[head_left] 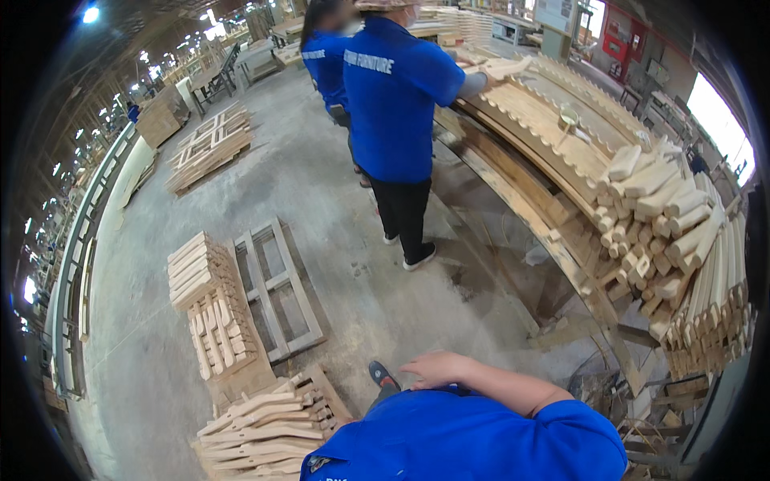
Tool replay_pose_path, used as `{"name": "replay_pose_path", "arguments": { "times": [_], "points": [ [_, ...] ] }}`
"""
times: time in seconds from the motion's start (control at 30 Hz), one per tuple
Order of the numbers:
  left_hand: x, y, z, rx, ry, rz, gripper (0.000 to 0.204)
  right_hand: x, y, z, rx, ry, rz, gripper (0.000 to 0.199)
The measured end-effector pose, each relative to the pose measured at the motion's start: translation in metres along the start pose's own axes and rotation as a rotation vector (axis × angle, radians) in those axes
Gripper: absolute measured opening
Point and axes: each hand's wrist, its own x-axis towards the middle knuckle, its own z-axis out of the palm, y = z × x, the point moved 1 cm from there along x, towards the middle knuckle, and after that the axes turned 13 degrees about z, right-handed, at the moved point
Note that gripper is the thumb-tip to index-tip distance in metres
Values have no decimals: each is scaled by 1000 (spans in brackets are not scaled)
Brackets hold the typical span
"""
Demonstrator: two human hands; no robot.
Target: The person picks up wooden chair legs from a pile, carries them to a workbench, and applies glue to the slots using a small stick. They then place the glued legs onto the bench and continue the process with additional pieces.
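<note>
My right hand [439,369] is held in front of my body, just above my shoe [380,372]. Its fingers look loosely stretched, and I see nothing in them. The forearm reaches in from the right, out of a blue sleeve [589,437]. My left hand is not visible; my shirt covers that side. Near that side lies a stack of curved pale wooden pieces [261,429]. Beyond it, a neat pile of shaped wooden parts [200,272] rests on the floor beside a slatted wooden pallet [281,289].
Two people in blue shirts stand ahead; the nearer person [393,104] handles wood at a long workbench [521,120] with scalloped edges. A heap of wooden legs [658,208] crowds its near end. Another stack of wooden frames [210,148] lies far left, near a long metal rail [76,264].
</note>
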Motion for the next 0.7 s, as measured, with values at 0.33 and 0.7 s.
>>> {"name": "replay_pose_path", "arguments": {
  "times": [0.33,0.7],
  "points": [
    [159,27,-154,-194,52,79,36,49,6,-87,115,182,223,55],
    [258,125,-153,223,-225,367,33,40,115,-120,354,377,450,55]
  ]
}}
